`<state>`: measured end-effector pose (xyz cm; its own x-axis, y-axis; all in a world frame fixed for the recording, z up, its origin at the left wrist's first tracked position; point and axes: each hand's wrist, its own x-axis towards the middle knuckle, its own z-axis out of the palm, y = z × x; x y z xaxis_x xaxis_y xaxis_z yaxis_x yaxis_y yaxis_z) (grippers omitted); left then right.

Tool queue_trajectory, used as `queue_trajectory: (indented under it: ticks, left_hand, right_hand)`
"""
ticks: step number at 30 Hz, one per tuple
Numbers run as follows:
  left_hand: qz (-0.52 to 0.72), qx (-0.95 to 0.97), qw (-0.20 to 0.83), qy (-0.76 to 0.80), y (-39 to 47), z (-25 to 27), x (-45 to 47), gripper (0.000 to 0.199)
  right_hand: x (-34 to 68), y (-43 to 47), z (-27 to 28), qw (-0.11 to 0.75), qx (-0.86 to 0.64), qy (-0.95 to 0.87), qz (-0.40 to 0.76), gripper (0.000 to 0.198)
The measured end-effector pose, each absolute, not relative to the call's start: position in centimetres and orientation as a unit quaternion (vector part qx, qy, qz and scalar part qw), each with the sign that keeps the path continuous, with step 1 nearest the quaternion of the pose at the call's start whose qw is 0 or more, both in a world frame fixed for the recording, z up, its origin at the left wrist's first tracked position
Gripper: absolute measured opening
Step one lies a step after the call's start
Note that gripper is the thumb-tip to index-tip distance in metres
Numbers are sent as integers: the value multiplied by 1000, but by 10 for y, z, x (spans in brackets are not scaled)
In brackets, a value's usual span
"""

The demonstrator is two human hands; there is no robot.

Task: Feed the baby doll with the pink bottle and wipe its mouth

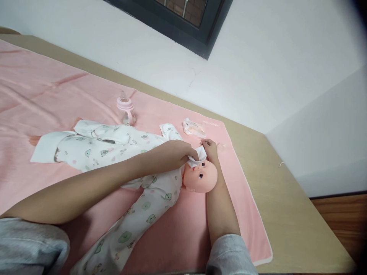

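Note:
A baby doll (200,176) in a white patterned sleepsuit (120,147) lies on a pink blanket (34,99), its bald head toward the right. My left hand (174,152) reaches across the doll's chest and pinches a small white cloth (197,156) at the doll's face. My right hand (210,149) grips the same cloth from the far side, just above the head. Both hands are closed on the cloth. The doll's neck is hidden under my fingers.
A pink baby bottle (126,109) stands upright on the blanket behind the doll. A crumpled clear plastic wrapper (193,128) lies near the blanket's far corner. The blanket covers a beige table (286,206) set against a white wall; its right edge drops to wooden floor.

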<state>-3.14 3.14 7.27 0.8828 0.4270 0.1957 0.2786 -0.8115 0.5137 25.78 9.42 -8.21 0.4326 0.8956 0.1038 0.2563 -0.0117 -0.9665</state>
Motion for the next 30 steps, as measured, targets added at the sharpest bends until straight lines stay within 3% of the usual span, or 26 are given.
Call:
queue_trajectory:
  ticks: [12, 19, 22, 25, 30]
  left_hand:
    - [183, 928, 215, 243, 40, 79, -37, 47]
    - [257, 901, 229, 263, 63, 89, -59, 41]
    - [260, 895, 219, 287, 73, 91, -64, 38]
    - [264, 893, 216, 295, 80, 88, -66, 36]
    - [272, 894, 218, 281, 84, 82, -66, 37]
  right_hand:
    - [249, 86, -68, 532, -654, -450, 296, 27]
    - [231, 71, 17, 593, -580, -523, 193, 26]
    - [207, 43, 67, 535, -509, -650, 181, 21]
    - [178, 10, 102, 421, -469, -751, 197, 19]
    - [145, -21, 119, 246, -513, -809, 148, 32]
